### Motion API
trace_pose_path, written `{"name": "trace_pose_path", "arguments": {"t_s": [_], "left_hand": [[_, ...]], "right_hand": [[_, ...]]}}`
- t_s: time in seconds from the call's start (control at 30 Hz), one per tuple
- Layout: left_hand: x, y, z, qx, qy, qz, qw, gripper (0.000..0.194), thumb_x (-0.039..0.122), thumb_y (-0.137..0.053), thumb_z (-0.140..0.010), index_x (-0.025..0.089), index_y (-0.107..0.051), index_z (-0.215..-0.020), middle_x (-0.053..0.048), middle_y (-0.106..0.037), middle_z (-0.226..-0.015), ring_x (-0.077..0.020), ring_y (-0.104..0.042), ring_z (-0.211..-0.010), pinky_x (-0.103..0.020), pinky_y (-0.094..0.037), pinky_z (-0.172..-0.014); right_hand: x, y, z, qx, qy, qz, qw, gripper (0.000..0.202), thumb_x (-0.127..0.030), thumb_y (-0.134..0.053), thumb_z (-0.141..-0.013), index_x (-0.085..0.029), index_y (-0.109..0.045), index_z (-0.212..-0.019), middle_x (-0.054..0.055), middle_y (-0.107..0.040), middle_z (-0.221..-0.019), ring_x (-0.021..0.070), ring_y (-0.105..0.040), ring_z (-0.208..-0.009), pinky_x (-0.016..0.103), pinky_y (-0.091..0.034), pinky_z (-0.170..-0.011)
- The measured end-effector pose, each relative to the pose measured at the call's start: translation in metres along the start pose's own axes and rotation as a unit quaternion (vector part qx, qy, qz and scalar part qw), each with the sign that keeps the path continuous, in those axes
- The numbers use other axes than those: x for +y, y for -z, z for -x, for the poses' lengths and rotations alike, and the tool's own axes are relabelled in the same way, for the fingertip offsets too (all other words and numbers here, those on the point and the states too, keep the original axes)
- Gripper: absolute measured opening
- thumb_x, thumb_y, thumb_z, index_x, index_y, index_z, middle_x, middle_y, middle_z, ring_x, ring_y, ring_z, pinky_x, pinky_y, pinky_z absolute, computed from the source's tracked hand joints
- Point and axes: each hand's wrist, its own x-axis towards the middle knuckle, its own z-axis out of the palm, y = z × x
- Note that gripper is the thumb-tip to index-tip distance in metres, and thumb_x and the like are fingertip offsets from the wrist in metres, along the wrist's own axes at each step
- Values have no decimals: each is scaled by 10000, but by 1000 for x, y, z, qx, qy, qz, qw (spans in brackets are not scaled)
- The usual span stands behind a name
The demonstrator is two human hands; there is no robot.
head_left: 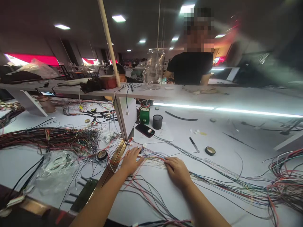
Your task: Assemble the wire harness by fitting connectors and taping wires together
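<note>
A bundle of thin coloured wires (153,156) runs across the white table between my hands. My left hand (131,161) is at the bundle's left end, thumb spread away from the fingers. Its fingertips are beside a small dark piece, and whether they touch it is unclear. My right hand (178,171) has its fingers curled down over the wires, closed on them. Past it, the wires fan out towards a large wire heap (286,176) on the right. Other loose wires (151,192) lie between and below my forearms.
A phone (145,130), green box (145,116), black mesh cup (157,122), knife (194,145) and tape roll (210,151) lie beyond my hands. Left are a brass-coloured strip (111,167), another tape roll (102,155) and a wire harness (52,138). A person (193,67) stands behind the shelf.
</note>
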Motion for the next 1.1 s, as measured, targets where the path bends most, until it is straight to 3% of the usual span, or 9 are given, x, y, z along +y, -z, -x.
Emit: {"name": "trace_pose_path", "arguments": {"t_s": [0.1, 0.17, 0.27, 0.37, 0.47, 0.6, 0.8, 1.0, 1.1], "left_hand": [[-11, 9, -14, 65, 33, -4, 997, 437, 331, -296, -956, 223, -459, -1347, -98, -495, -1370, -225, -448, -1267, -404, -354, -1053], [-18, 17, -25, 80, 42, -11, 996, 413, 267, -374, -917, 208, -497, -1307, -119, -534, -1314, -262, -479, -1218, -442, -372, -1018], [-24, 28, -35, 58, 12, -13, 998, 270, 266, -489, -857, 210, -646, -1069, -108, -667, -1060, -288, -549, -1064, -469, -391, -951], [-26, 39, -38, 35, -24, 4, 999, 273, 319, -430, -902, 214, -680, -869, -85, -688, -936, -261, -559, -997, -451, -378, -942], [-28, 52, -36, 1, -49, 40, 998, 341, 362, -361, -932, 222, -671, -897, -55, -692, -929, -215, -582, -942, -370, -415, -890], [-30, 69, -31, -65, -49, 86, 993, 390, 453, -351, -920, 232, -673, -911, -10, -681, -762, -185, -606, -762, -279, -454, -714], [-32, 86, -23, -111, -29, 130, 985, 414, 483, -398, -885, 202, -701, -895, -13, -688, -789, -187, -612, -756, -263, -439, -709], [-46, 111, -28, -117, 11, 149, 982, 282, 367, -609, -747, 232, -729, -964, 0, -716, -849, -179, -622, -763, -250, -434, -712], [-56, 116, -34, -82, 53, 153, 983, 238, 389, -605, -759, 243, -730, -899, -29, -703, -961, -213, -604, -899, -271, -417, -755]], "right_hand": [[-4, 3, -2, 5, 0, 14, 1000, 273, -255, -449, -914, -285, -682, -1053, 39, -685, -1122, 217, -597, -1035, 382, -460, -865], [-8, 5, -2, 7, -3, 24, 1000, 301, -265, -458, -909, -293, -633, -1153, 46, -663, -1159, 222, -578, -1061, 385, -450, -876], [-12, 7, -4, 10, -21, 42, 999, 385, -311, -475, -907, -288, -534, -1286, 72, -637, -1168, 242, -568, -1046, 409, -437, -873], [-15, 8, -5, 2, -26, 50, 998, 326, -317, -462, -920, -304, -576, -1225, 58, -647, -1073, 225, -586, -948, 375, -447, -814], [-16, 8, -6, -6, -24, 50, 998, 281, -297, -437, -936, -320, -626, -1143, 45, -637, -1010, 203, -584, -899, 334, -443, -778], [-15, 6, -6, -8, -37, 50, 998, 286, -282, -427, -941, -316, -640, -1130, 44, -621, -999, 197, -575, -904, 320, -436, -779], [-10, 2, -4, -18, -24, 54, 998, 296, -296, -431, -934, -300, -661, -1121, 50, -616, -1002, 200, -573, -909, 322, -441, -789], [8, -6, -5, -46, 4, 59, 997, 307, -335, -425, -926, -311, -708, -1041, 50, -608, -947, 189, -592, -848, 315, -466, -757], [15, -9, -5, -50, 4, 63, 997, 322, -364, -423, -922, -303, -712, -1051, 50, -602, -959, 192, -586, -847, 321, -472, -756]]}}
